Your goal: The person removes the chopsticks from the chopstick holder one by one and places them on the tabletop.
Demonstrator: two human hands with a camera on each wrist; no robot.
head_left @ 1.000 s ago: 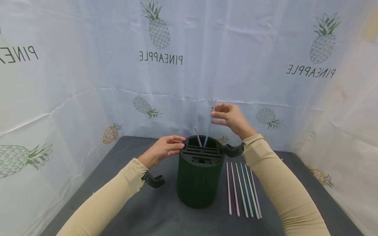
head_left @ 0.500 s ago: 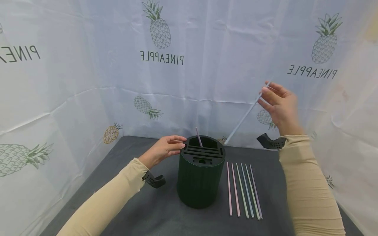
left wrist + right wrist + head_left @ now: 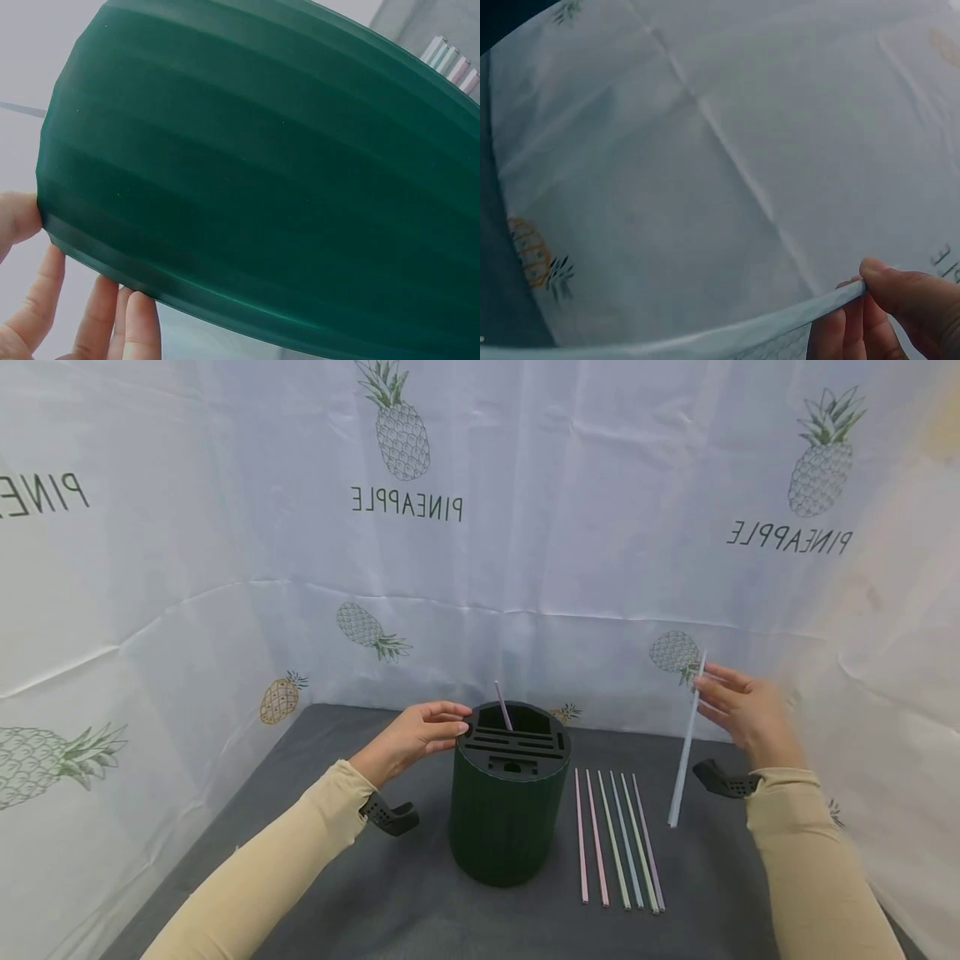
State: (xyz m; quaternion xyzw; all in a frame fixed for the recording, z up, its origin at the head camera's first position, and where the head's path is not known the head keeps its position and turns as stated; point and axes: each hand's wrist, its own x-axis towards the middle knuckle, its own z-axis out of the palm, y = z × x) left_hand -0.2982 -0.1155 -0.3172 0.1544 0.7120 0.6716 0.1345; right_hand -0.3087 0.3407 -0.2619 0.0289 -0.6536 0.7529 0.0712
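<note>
In the head view, a dark green cylindrical utensil holder [image 3: 506,827] stands upright on the table, its top slotted with a wide opening at the back. One purple chopstick [image 3: 503,705] leans in that opening. My left hand [image 3: 408,741] holds the holder's left rim; in the left wrist view its fingertips [image 3: 96,315] touch the ribbed green wall. To the right of the holder, my right hand [image 3: 752,714] pinches a pale blue chopstick [image 3: 683,764] near its upper end, thick end down. The right wrist view shows thumb and fingers on that chopstick [image 3: 727,334].
Several pastel chopsticks [image 3: 626,840] lie side by side on the dark table [image 3: 360,902], between holder and right forearm. A white curtain [image 3: 525,552] with pineapple prints surrounds the back and sides. Each wrist wears a black strap mount [image 3: 390,818].
My right hand has lifted the blue chopstick out of the holder, swung it right, then lowered it beside the row of chopsticks. My left hand has stayed on the rim.
</note>
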